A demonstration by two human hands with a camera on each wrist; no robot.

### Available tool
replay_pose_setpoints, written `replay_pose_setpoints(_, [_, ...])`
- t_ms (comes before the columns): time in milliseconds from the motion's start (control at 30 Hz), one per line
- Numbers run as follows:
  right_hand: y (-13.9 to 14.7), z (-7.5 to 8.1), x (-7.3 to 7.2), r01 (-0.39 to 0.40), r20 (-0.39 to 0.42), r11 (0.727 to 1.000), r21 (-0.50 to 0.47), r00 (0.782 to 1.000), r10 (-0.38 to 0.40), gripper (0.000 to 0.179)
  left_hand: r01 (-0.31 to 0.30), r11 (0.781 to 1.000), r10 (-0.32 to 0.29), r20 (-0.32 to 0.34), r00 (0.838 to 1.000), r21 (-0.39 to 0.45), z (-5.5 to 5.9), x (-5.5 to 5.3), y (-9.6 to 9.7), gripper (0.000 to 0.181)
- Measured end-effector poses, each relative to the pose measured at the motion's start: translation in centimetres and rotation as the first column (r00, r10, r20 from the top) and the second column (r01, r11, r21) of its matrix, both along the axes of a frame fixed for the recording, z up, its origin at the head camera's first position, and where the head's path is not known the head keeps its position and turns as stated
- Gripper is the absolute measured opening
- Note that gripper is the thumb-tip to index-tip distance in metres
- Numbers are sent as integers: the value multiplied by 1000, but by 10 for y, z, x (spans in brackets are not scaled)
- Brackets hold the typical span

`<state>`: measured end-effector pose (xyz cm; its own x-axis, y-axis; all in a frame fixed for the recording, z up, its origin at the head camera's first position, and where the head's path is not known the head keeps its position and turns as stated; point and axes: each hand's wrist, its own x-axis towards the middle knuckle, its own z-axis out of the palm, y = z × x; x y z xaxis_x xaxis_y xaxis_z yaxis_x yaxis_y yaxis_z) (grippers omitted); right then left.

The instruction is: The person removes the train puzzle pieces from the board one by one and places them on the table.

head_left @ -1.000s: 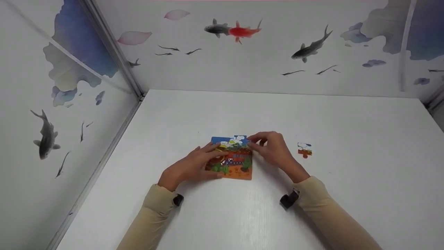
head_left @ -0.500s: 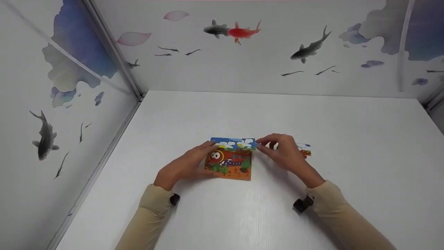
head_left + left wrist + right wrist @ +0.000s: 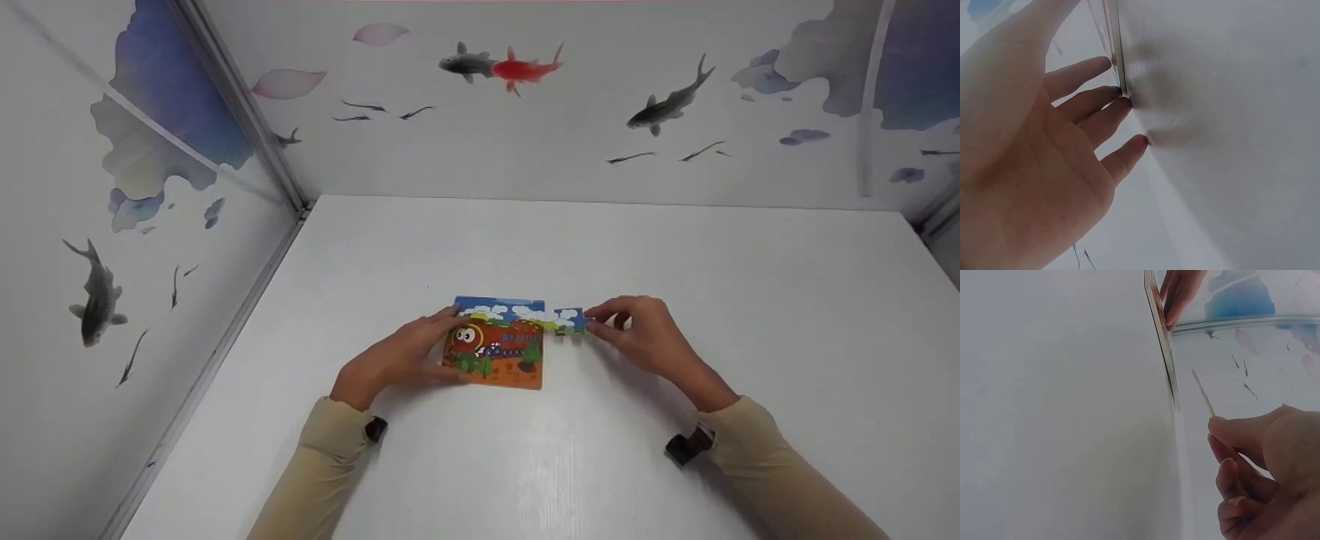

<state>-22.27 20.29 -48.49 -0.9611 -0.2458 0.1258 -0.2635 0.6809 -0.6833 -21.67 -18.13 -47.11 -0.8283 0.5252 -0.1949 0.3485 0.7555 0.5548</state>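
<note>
A flat square puzzle (image 3: pixel 510 346), printed with a red cartoon train under a blue cloudy sky, lies on the white table (image 3: pixel 480 465). My left hand (image 3: pixel 397 358) spans its left side, fingers by the top left corner and thumb along the lower edge. In the left wrist view, the left hand's fingertips (image 3: pixel 1123 104) touch the puzzle's edge and the tabletop. Just right of the puzzle, my right hand (image 3: pixel 641 334) pinches a blue and white puzzle piece (image 3: pixel 570 319) between thumb and forefinger. Seen edge-on in the right wrist view, that piece (image 3: pixel 1203 392) is tilted, held off the table.
White panels with painted fish stand behind the table (image 3: pixel 525 135) and along its left side (image 3: pixel 150 292). A dark wrist camera is on each wrist, the right one (image 3: pixel 686 448) close above the tabletop.
My right hand has drawn the piece rightward, from over the puzzle's upper right corner to beside it. The right hand now covers the other loose piece. My left hand has slid slightly left, uncovering the train's face.
</note>
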Motion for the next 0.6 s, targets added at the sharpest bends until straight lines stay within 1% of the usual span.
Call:
replay_pose_setpoints(200, [16, 3, -2, 9, 33, 999, 33, 999, -10, 19, -7, 1000, 7, -2, 1000, -3, -1, 0, 0, 88])
replay_pose_setpoints(367, [27, 3, -4, 16, 49, 999, 36, 999, -18, 18, -9, 1000, 9, -7, 1000, -13, -1, 0, 0, 89])
replay_pose_setpoints(600, [41, 3, -8, 71, 90, 997, 44, 993, -74, 20, -7, 1000, 7, -8, 1000, -17, -1, 0, 1, 88])
